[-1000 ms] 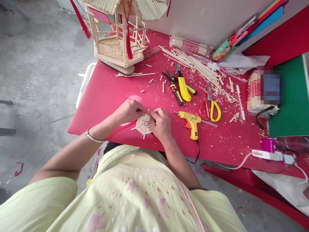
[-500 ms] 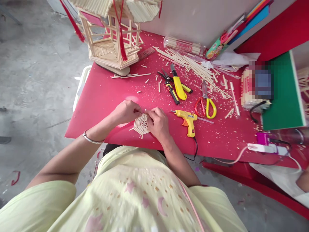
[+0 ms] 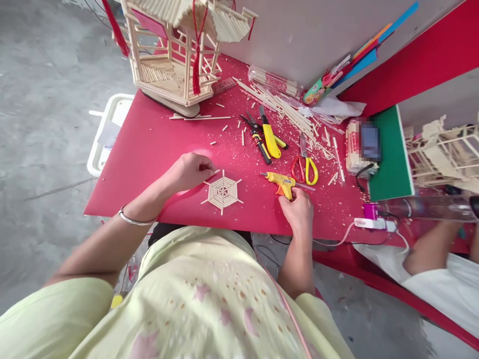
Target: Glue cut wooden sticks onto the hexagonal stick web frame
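Observation:
A six-spoked web of pale wooden sticks (image 3: 223, 192) lies flat on the red table near its front edge. Just above its upper left side, my left hand (image 3: 190, 170) is closed in a pinch. A short wooden stick (image 3: 216, 171) pokes out from those fingertips, mostly covered by them. My right hand (image 3: 298, 209) is wrapped round the handle of a yellow glue gun (image 3: 280, 181), whose nozzle points left toward the web. The glue gun's grip is largely hidden by my fingers.
Behind are pliers (image 3: 258, 142), a yellow utility knife (image 3: 270, 139), scissors (image 3: 305, 164) and loose sticks (image 3: 279, 102) among shavings. A stick-built pavilion (image 3: 168, 75) with red tassels stands back left. A power strip (image 3: 370, 224) and another person's arm (image 3: 430, 247) are at right.
My right hand has left the stick web and moved right to grasp the glue gun. My left hand has drawn slightly away, uncovering the web. The view has shifted right.

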The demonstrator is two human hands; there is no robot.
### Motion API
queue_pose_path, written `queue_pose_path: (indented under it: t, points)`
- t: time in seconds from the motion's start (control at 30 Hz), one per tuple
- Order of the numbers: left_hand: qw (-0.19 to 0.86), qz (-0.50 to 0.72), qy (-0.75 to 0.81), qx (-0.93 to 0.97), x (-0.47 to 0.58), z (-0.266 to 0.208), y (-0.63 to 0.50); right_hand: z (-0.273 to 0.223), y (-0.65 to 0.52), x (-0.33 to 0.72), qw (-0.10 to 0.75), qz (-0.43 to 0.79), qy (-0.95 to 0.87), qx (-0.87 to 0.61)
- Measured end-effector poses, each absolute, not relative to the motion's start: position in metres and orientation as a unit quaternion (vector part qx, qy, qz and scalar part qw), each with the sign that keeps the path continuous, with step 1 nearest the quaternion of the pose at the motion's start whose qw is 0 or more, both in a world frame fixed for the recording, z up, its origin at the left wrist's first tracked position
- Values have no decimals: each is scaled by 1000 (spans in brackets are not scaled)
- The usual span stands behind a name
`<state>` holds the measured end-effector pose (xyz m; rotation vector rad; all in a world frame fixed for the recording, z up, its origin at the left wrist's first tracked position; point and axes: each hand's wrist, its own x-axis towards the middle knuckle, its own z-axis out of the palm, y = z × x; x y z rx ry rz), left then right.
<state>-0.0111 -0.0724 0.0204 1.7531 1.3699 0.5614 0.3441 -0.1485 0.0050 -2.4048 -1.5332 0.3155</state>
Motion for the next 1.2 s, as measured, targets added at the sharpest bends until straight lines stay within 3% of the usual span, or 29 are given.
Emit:
queue_pose_path:
  t: [0.1,0.27,0.43,0.7,1.2]
  points:
    - [482,257,541,639,-21,20,-76,7,-142,340,146,128,-536,-822]
    - [666,280,481,497,-27,6,-74,28,-144,304,257,230,-569,-747]
    - [735,305,452,403,-27,6,-71,50,-150,253,259,259,-648,-667]
    - [773,376,437,265,-30,16,-67,36,-139,221,280,24,-667,-690]
    - [824,402,367,159,-31,21,-67,27,-127,212,276,-163,-716,-620]
